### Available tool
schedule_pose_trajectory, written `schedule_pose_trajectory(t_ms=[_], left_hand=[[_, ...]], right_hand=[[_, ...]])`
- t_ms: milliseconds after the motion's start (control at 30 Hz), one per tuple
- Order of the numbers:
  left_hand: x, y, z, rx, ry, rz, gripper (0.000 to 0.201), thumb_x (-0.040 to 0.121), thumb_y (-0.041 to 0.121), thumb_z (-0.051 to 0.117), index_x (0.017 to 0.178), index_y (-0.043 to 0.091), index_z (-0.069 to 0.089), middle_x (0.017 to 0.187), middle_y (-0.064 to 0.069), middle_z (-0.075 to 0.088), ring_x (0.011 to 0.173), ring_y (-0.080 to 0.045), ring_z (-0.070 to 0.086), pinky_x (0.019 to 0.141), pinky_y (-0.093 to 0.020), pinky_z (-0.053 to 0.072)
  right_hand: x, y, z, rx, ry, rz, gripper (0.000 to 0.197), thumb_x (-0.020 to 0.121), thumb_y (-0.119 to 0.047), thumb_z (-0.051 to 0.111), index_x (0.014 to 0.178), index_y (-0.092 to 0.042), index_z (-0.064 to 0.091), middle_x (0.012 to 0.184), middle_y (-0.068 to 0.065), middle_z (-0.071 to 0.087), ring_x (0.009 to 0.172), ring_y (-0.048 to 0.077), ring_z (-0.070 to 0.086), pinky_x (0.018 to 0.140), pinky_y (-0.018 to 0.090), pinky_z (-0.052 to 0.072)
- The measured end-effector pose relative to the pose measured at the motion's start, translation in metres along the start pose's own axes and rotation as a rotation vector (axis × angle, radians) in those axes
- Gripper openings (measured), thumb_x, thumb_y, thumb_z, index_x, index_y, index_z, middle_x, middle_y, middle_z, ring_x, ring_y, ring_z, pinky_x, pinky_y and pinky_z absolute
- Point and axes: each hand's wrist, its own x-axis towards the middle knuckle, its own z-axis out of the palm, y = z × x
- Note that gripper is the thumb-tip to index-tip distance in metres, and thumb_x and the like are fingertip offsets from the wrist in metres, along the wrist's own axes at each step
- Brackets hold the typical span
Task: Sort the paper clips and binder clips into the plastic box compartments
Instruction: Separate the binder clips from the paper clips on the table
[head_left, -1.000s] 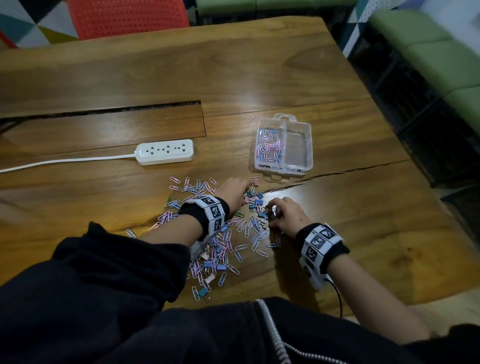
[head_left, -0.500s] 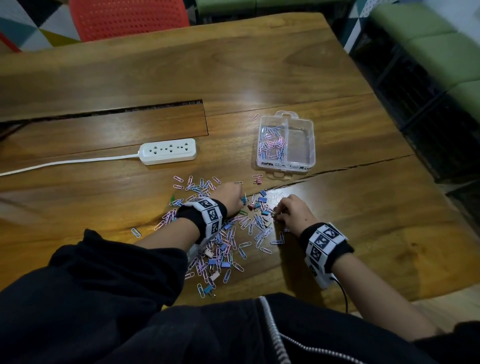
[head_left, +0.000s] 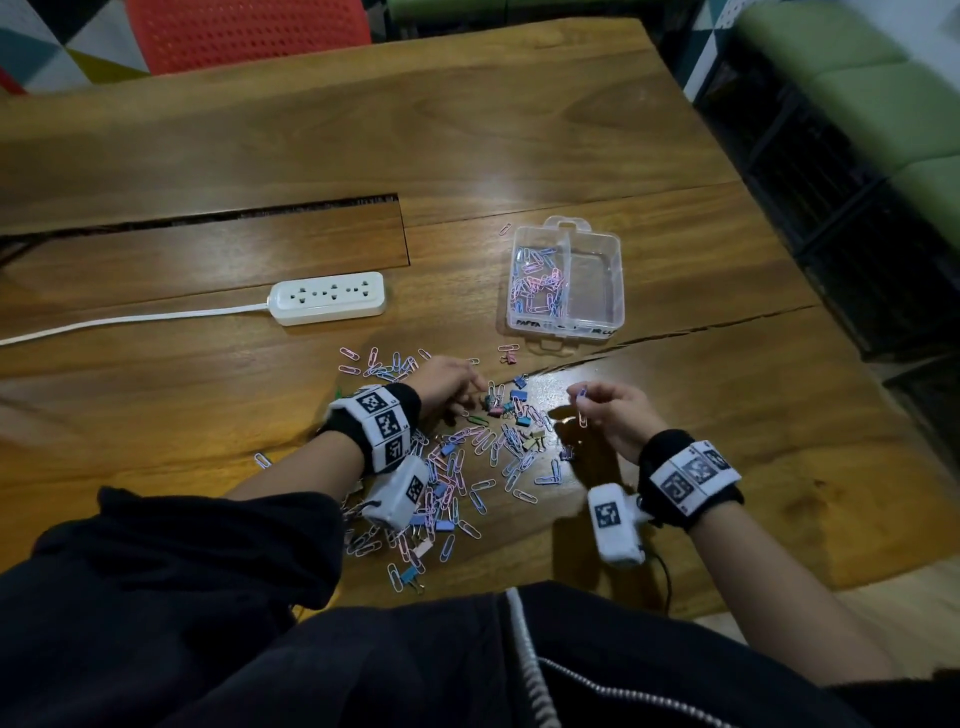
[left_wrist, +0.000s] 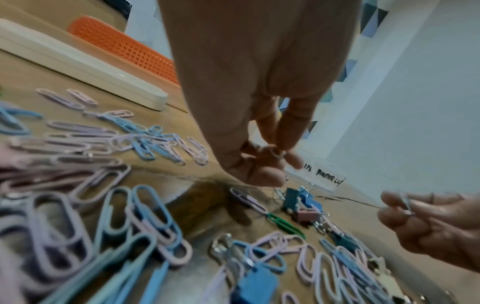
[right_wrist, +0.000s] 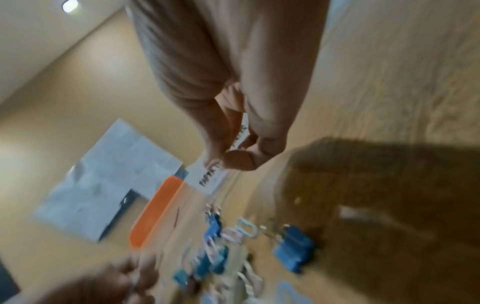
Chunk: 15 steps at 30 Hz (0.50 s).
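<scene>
A clear two-compartment plastic box stands on the wooden table; its left compartment holds paper clips, its right one looks bare. Pink and blue paper clips mixed with small binder clips lie scattered in front of me. My left hand is low at the pile's far edge; in the left wrist view its fingertips pinch a small clip with a silvery wire loop. My right hand is raised right of the pile and pinches paper clips that dangle from it.
A white power strip with its cord lies left of the box. A long slot and a crack run across the table. An orange chair stands beyond the far edge, green benches at right.
My right hand has lifted off the pile and moved a little right, carrying paper clips. My left hand stays at the pile's far edge.
</scene>
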Motion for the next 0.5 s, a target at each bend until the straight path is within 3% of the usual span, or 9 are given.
schedule_pose_trajectory(t_ms=[67,133,200,267,300,367,433,500], left_hand=[[0.001,0.003,0.004,-0.127,0.074,-0.021,0.024,0.087,-0.001,0.033,0.068,0.007,0.045,0.064,-0.004,0.039,0.05,-0.013,0.034,0.043,-0.021,0.033],[0.005,0.008,0.009,-0.147,0.127,-0.007,0.022,0.088,0.007,0.037,0.067,0.01,0.042,0.063,-0.003,0.038,0.051,-0.012,0.034,0.043,-0.019,0.032],[0.009,0.014,0.016,0.11,0.182,0.032,0.019,0.09,0.022,0.046,0.075,0.011,0.045,0.067,0.0,0.043,0.056,-0.013,0.042,0.05,-0.021,0.038],[0.012,0.018,0.025,0.49,0.243,0.061,0.027,0.087,0.035,0.057,0.078,0.012,0.046,0.07,0.0,0.049,0.061,-0.014,0.048,0.054,-0.022,0.043],[0.011,0.019,0.03,0.634,0.259,0.072,0.032,0.084,0.037,0.061,0.072,0.012,0.045,0.067,0.001,0.049,0.057,-0.012,0.048,0.047,-0.018,0.042],[0.013,0.019,0.039,0.758,0.261,0.079,0.035,0.081,0.034,0.068,0.065,0.01,0.047,0.06,0.001,0.052,0.048,-0.01,0.049,0.038,-0.017,0.04],[0.016,0.019,0.045,0.787,0.25,0.081,0.03,0.081,0.028,0.069,0.067,0.006,0.053,0.061,-0.001,0.058,0.049,-0.012,0.055,0.045,-0.022,0.047],[0.015,0.021,0.047,0.85,0.251,0.091,0.023,0.083,0.022,0.067,0.085,0.0,0.06,0.08,-0.009,0.066,0.069,-0.02,0.064,0.064,-0.031,0.055]], right_hand=[[-0.002,-0.005,-0.002,0.172,-0.079,0.031,0.023,0.091,0.004,0.037,0.081,-0.008,0.054,0.093,0.008,0.055,0.078,0.02,0.052,0.064,0.033,0.045],[-0.001,-0.006,-0.004,0.331,-0.09,0.057,0.022,0.092,0.001,0.035,0.083,-0.009,0.053,0.09,0.007,0.057,0.072,0.015,0.051,0.06,0.028,0.047],[0.001,-0.003,-0.006,0.476,-0.08,0.097,0.017,0.087,-0.001,0.038,0.084,-0.009,0.053,0.078,0.006,0.059,0.059,0.011,0.05,0.049,0.018,0.048],[0.002,0.0,-0.005,0.506,-0.105,0.127,0.01,0.076,-0.005,0.043,0.082,-0.008,0.051,0.061,0.004,0.057,0.048,0.01,0.048,0.044,0.016,0.042],[0.002,0.001,-0.004,0.485,-0.12,0.139,0.009,0.074,-0.009,0.043,0.08,-0.009,0.05,0.057,0.003,0.054,0.046,0.01,0.046,0.044,0.017,0.04],[0.004,0.004,-0.002,0.387,-0.094,0.147,0.017,0.083,-0.014,0.036,0.073,-0.01,0.049,0.056,0.001,0.047,0.048,0.011,0.04,0.048,0.019,0.033],[0.008,0.007,0.001,0.226,-0.003,0.114,0.034,0.093,-0.024,0.033,0.066,-0.012,0.048,0.057,0.0,0.043,0.049,0.01,0.035,0.05,0.021,0.029],[0.011,0.009,0.01,-0.06,0.105,0.033,0.035,0.095,-0.025,0.039,0.063,-0.015,0.05,0.06,-0.002,0.046,0.052,0.009,0.037,0.051,0.019,0.03]])
